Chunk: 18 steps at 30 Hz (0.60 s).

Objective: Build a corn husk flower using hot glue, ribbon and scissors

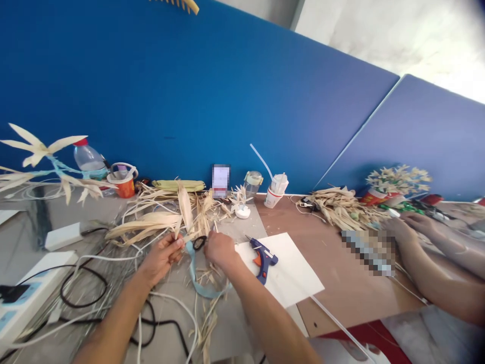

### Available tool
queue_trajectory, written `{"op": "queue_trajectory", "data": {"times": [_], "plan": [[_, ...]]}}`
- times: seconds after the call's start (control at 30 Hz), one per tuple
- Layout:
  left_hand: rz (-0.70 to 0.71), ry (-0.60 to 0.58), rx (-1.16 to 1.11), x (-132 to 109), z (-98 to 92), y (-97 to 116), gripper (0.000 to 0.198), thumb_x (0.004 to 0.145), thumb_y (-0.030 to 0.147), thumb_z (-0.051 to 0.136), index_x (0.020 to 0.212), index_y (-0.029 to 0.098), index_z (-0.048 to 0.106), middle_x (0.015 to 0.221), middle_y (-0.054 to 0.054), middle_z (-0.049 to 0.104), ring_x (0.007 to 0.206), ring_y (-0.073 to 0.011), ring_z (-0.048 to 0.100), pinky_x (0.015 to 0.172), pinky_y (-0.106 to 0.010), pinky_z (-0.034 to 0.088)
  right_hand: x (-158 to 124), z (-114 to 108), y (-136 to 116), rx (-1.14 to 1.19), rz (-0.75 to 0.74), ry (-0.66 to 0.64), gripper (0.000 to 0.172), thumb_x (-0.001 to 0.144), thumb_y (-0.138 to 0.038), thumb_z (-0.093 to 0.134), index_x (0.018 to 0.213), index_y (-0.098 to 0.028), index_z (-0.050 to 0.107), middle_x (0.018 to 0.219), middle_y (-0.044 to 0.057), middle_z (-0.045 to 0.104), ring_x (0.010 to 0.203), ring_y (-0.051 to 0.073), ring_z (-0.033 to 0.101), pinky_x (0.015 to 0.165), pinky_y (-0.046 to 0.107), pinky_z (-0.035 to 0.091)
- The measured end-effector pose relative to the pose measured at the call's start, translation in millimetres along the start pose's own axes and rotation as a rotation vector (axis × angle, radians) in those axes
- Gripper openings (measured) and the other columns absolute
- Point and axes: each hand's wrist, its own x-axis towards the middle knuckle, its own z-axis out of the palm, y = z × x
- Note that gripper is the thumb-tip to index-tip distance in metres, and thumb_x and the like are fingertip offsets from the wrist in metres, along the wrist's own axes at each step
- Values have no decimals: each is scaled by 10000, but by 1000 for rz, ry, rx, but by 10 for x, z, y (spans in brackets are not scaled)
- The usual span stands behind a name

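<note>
My left hand [162,257] is closed in a pinch on the end of a light blue ribbon [193,268], just in front of the dried corn husks [151,225]. The ribbon hangs in a loop between my hands and reaches under my right forearm. My right hand [220,248] is closed beside black-handled scissors [199,243], whose rings show between the hands; a thin pale tip stands up above its fingers. What exactly it grips is hidden. Right of it, a blue glue gun [263,260] lies on a white sheet [293,278].
White and black cables [166,322] and a power strip [34,288] spread over the left. Husk flowers [45,150], a bottle [89,159] and cups [276,192] stand toward the blue partition [189,101]. Another person's hands [401,230] work at the right.
</note>
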Motion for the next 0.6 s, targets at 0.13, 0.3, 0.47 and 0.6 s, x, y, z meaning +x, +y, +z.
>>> {"op": "queue_trajectory", "data": {"times": [0.13, 0.3, 0.47, 0.6], "plan": [[12, -15, -7, -7, 1, 9, 183, 697, 221, 727, 733, 144, 565, 555, 67, 497, 374, 6, 261, 393, -148, 244, -52, 64, -113, -99, -11, 12, 391, 758, -83, 498, 1149, -72, 507, 913, 209, 683, 861, 312, 668, 666, 363, 498], [18, -16, -10, 0, -3, 3, 193, 691, 230, 729, 748, 143, 566, 548, 62, 511, 367, 4, 261, 391, -146, 249, -198, 4, 5, -144, -6, 112, 348, 777, -73, 457, 1124, -90, 475, 851, 179, 683, 795, 280, 674, 611, 323, 465], [37, 11, -40, -10, 11, 18, 179, 687, 209, 729, 719, 141, 566, 580, 46, 543, 363, 5, 245, 389, -155, 254, -385, -34, 150, -125, -140, 346, 344, 808, -87, 416, 1150, -112, 449, 870, 126, 673, 777, 231, 641, 662, 310, 420], [55, -9, -98, -33, 17, 38, 152, 690, 214, 730, 725, 152, 595, 449, 96, 375, 377, -19, 243, 402, -157, 258, -398, 24, 149, -46, -307, 427, 324, 834, -107, 404, 1155, -117, 448, 936, 118, 662, 834, 211, 614, 727, 305, 399]]}}
